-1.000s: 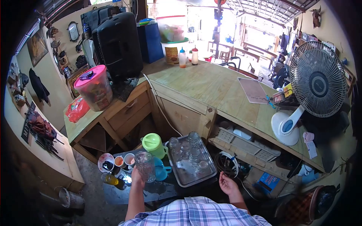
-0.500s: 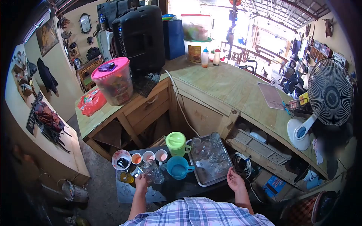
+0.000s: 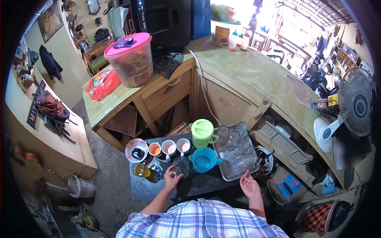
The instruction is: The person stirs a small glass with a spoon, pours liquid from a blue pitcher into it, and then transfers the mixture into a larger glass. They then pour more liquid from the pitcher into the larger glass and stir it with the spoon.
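My left hand is closed at the handle side of a clear glass mug, which looks upright on the dark low table. Just right of the mug stands a blue plastic measuring jug, and behind that a lime-green lidded pitcher. My right hand is palm up with loosely curled fingers near the front right corner of a metal tray; I see nothing in it. Several clear glasses crowd the tray's back half.
White cups with orange and pinkish contents, a patterned bowl with something dark inside, and a glass of yellow liquid line the table's left. A wooden counter wraps behind, carrying a fan at right. A white cable hangs beside the tray.
The view has tipped downward. The mug, tilted in my left hand before, now looks upright and sits nearer the blue jug. My right hand stays by the tray corner.
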The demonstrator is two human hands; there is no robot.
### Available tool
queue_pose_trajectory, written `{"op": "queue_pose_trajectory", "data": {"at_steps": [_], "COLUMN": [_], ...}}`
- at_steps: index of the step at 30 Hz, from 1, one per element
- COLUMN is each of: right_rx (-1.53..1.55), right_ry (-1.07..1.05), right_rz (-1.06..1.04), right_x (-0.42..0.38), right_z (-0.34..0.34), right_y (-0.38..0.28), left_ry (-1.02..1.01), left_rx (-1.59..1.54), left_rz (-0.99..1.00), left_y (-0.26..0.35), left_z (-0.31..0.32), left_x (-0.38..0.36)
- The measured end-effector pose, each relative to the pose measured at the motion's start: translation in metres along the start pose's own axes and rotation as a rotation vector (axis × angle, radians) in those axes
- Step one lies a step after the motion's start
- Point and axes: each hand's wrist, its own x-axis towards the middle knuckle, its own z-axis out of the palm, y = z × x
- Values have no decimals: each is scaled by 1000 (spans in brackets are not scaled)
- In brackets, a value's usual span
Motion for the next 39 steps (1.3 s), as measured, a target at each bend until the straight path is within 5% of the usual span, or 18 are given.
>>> {"op": "queue_pose_trajectory", "data": {"at_steps": [4, 12, 14, 19, 21, 26, 30, 34, 36, 39], "right_rx": [-89, -165, -175, -239, -231, -224, -217, -187, -171, -165], "right_ry": [-66, -55, -22, -18, -42, -39, 27, -5, 5, 8], "right_rz": [-40, 77, 111, 147, 156, 145, 149, 142, 130, 122], "right_x": [-7, -1, -4, 3, 5, 3, -2, -5, -5, -6], "right_z": [2, 15, 25, 31, 35, 37, 30, 19, 16, 16], "right_y": [16, 47, 52, 59, 60, 67, 72, 72, 74, 76], "left_ry": [42, -197, -28, 281, 402, 111, -226, -253, -119, -95], "left_rx": [-31, 31, 257, 248, 501, 792, 960, 927, 466, 539], "left_rz": [124, 129, 295, 242, 285, 261, 261, 301, 139, 65], "left_y": [-7, 1, 26, 53, 69, -43, -37, -57, -72, -63], "left_z": [10, -2, -14, -98, -144, -211, -216, -216, -210, -199], "left_x": [-4, -18, -18, 45, 76, 153, 170, 189, 196, 192]}}
